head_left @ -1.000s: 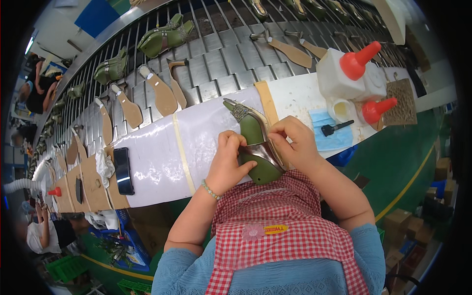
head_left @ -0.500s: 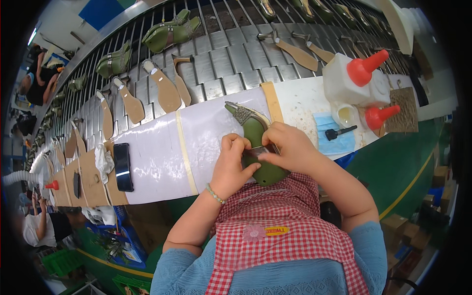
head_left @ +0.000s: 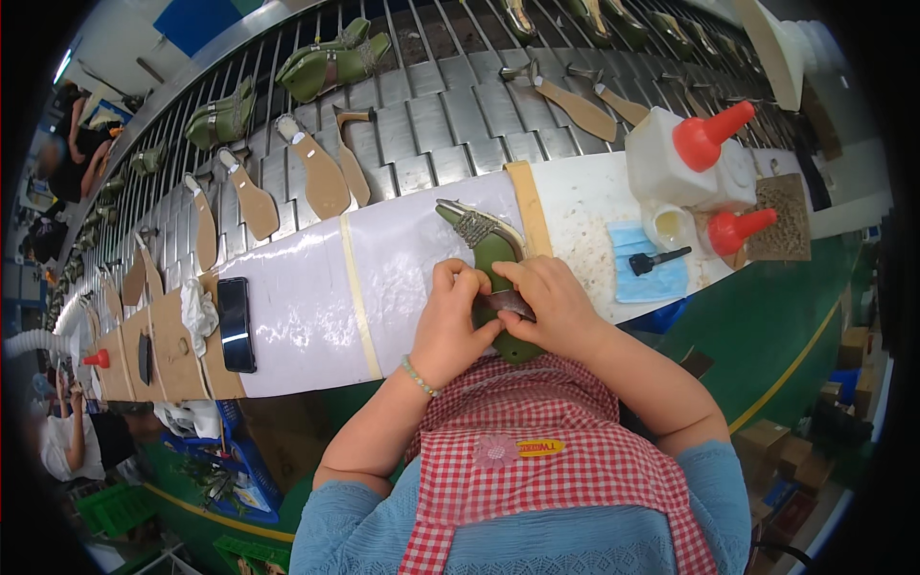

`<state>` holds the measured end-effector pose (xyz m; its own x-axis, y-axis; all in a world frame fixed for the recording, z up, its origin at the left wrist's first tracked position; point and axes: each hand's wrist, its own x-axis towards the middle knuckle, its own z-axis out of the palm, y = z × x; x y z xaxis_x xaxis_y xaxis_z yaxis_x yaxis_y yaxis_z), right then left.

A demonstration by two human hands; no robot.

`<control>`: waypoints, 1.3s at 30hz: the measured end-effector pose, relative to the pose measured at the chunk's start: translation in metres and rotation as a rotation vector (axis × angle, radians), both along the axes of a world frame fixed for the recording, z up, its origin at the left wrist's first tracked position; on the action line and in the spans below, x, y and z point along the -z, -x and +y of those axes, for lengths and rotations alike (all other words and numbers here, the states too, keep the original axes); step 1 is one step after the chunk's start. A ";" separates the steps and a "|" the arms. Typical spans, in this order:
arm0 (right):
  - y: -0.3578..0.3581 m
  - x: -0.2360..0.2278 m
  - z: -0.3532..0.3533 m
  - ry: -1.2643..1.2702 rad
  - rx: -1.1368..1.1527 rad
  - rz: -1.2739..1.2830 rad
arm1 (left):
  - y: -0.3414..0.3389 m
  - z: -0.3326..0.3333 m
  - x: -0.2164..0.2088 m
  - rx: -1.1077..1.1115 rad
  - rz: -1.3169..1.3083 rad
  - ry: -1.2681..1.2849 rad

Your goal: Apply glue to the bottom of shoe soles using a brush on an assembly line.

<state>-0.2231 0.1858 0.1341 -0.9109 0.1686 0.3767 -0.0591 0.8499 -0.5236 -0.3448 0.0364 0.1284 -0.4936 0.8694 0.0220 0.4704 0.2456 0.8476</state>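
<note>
Between my hands, at the table's near edge, is a green shoe last (head_left: 494, 251) with a glittery strap (head_left: 473, 228) around its far end. A dark, brownish strap (head_left: 510, 303) crosses its broad near part. My left hand (head_left: 452, 311) grips the last's left side, thumb and fingers at the strap's left end. On the opposite side my right hand (head_left: 548, 305) pinches the strap's right end between thumb and fingers. The strap's ends are partly hidden under my fingers.
Beyond the table (head_left: 297, 287), a slatted metal conveyor (head_left: 422, 125) carries tan soles (head_left: 321, 177) and green lasts (head_left: 331, 72). White bottles with red caps (head_left: 671, 158) and a black brush (head_left: 659, 259) on blue cloth are at right. A phone (head_left: 237, 324) lies left. Other people are at far left.
My right hand has shifted slightly down and its fingers have drawn in, now pinching the strap's right end. My left hand stays on the last's left side.
</note>
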 end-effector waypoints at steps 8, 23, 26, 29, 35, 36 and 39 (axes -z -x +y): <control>-0.005 0.003 -0.001 0.007 0.003 -0.033 | 0.028 0.006 0.015 -0.094 -0.656 -0.144; -0.002 0.008 -0.001 0.052 0.002 0.048 | 0.025 0.027 0.024 -0.098 -0.330 -0.044; -0.004 0.008 -0.003 0.070 0.026 0.047 | 0.017 0.026 0.029 -0.224 -0.372 -0.009; -0.012 0.005 -0.002 0.108 0.058 0.038 | 0.009 0.022 0.013 -0.367 -0.653 -0.087; -0.044 -0.013 0.002 0.222 0.292 0.210 | 0.015 -0.018 0.037 -0.398 -0.635 -0.206; -0.051 -0.014 0.004 0.215 0.295 0.196 | 0.015 -0.020 0.038 -0.356 -0.497 -0.167; -0.066 -0.019 -0.007 0.455 0.444 0.063 | 0.013 -0.022 0.037 -0.304 -0.414 -0.170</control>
<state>-0.1572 0.1793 0.1532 -0.6958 0.6808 0.2290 0.2050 0.4938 -0.8450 -0.3576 0.0143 0.0911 -0.7195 0.6873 -0.0998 0.0180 0.1621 0.9866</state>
